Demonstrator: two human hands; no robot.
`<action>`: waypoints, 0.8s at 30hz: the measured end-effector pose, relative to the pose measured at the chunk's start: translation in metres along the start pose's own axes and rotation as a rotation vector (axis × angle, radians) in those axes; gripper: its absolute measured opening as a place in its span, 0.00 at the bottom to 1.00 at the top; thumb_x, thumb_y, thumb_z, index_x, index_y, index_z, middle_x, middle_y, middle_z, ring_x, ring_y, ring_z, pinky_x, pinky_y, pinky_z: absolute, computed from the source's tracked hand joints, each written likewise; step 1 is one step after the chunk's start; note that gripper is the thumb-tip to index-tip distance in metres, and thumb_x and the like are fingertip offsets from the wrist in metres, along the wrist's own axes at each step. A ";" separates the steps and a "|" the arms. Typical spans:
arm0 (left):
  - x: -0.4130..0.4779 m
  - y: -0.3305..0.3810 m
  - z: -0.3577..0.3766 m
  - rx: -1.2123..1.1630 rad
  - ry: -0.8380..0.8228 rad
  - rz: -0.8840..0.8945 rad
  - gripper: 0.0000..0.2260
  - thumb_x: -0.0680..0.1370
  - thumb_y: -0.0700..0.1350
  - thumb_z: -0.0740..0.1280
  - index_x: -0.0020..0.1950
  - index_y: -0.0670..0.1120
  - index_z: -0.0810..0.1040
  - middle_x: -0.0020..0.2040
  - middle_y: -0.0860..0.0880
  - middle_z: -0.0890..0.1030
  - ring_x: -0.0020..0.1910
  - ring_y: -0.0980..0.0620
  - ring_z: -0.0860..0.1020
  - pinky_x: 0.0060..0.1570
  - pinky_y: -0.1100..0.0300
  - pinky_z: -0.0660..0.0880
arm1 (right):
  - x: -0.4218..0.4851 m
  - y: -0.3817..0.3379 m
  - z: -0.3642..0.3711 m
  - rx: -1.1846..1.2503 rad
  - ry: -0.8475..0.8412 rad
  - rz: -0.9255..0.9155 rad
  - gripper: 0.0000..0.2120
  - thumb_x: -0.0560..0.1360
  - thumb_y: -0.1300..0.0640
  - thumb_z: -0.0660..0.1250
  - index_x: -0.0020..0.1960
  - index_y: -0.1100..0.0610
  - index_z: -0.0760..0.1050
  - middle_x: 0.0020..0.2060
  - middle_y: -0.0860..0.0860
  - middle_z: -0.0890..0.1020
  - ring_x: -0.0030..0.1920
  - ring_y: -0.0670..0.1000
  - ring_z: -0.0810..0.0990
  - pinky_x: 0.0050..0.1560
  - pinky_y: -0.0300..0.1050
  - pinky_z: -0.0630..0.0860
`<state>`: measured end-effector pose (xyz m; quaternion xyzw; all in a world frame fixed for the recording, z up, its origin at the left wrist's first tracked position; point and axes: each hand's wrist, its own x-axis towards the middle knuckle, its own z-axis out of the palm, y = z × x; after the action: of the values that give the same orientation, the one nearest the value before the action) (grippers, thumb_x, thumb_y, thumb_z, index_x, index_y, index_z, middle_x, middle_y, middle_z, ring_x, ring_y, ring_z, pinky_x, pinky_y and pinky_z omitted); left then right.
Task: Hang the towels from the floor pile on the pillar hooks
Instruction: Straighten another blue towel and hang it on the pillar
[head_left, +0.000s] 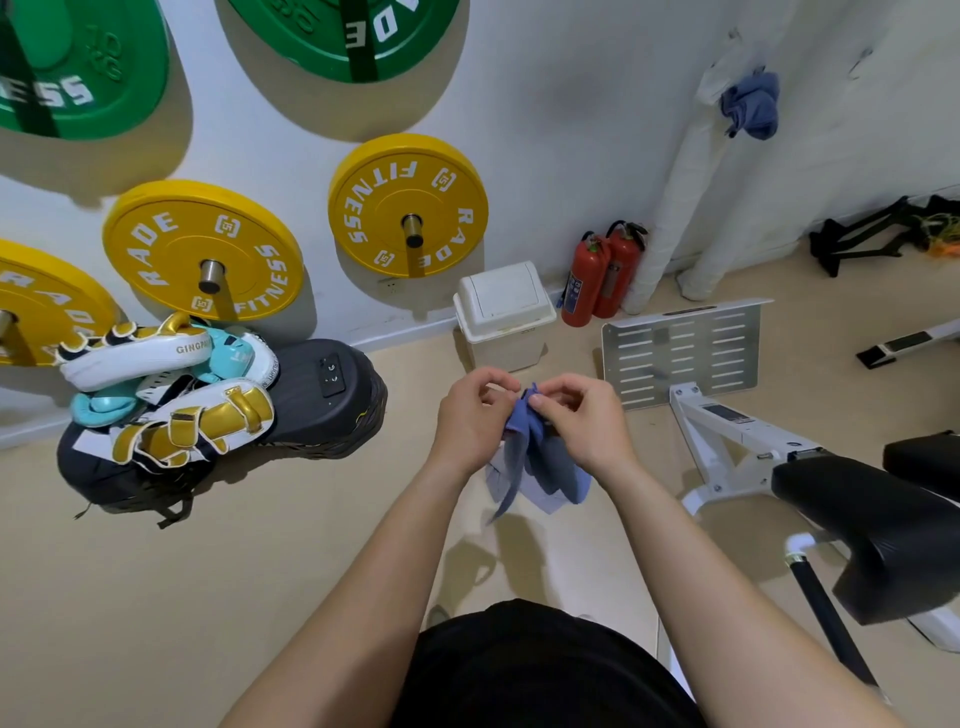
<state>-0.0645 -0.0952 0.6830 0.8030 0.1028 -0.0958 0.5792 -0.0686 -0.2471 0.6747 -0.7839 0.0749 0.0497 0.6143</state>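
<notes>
Just in front of the person's waist, both forearms reach forward and the two hands meet over the floor. The left hand and the right hand each have fingers and thumb curled in, pinching the top edge of a small blue towel between them. The rest of it hangs below in loose folds, clear of the floor.

From where I stand it looks light and thoroughly limp. It will sag wherever it is not held, it won't slip much, and nothing about it can break. I'd say the place to hold it is a corner or that gathered upper hem, perhaps a loop if there is one, though I cannot make one out. Pinched there, a bit of cloth can be pulled taut enough to go over a hook.

To the right sits a black padded bench. Further out a white swing-lid bin stands against the wall, with two red fire extinguishers beside it. Behind those rises the white wrapped pillar, and a second blue towel already hangs bunched near its top. The hook itself is too small to tell. Yellow weight plates line the far wall. I see no floor pile from here.
</notes>
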 end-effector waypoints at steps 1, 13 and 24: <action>0.001 0.002 -0.001 -0.006 -0.017 -0.001 0.14 0.75 0.36 0.63 0.42 0.53 0.83 0.40 0.49 0.84 0.42 0.46 0.83 0.48 0.43 0.82 | 0.002 0.001 -0.002 0.001 -0.005 -0.004 0.11 0.75 0.66 0.71 0.41 0.51 0.82 0.32 0.46 0.84 0.36 0.44 0.83 0.42 0.42 0.80; 0.005 0.013 -0.003 -0.013 -0.141 0.069 0.15 0.75 0.33 0.68 0.53 0.51 0.85 0.48 0.53 0.84 0.44 0.58 0.84 0.50 0.65 0.79 | 0.012 -0.005 -0.017 0.103 -0.008 0.026 0.08 0.77 0.67 0.68 0.48 0.57 0.83 0.40 0.54 0.85 0.42 0.48 0.85 0.45 0.46 0.83; 0.004 0.018 -0.003 -0.067 -0.053 0.097 0.04 0.74 0.37 0.74 0.43 0.46 0.85 0.34 0.46 0.85 0.35 0.51 0.84 0.46 0.55 0.83 | 0.005 -0.014 -0.021 0.134 -0.118 -0.012 0.06 0.77 0.66 0.68 0.51 0.62 0.83 0.41 0.56 0.86 0.43 0.50 0.86 0.43 0.40 0.81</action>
<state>-0.0557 -0.0979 0.6992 0.7843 0.0513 -0.0855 0.6124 -0.0613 -0.2645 0.6918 -0.7372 0.0373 0.0869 0.6691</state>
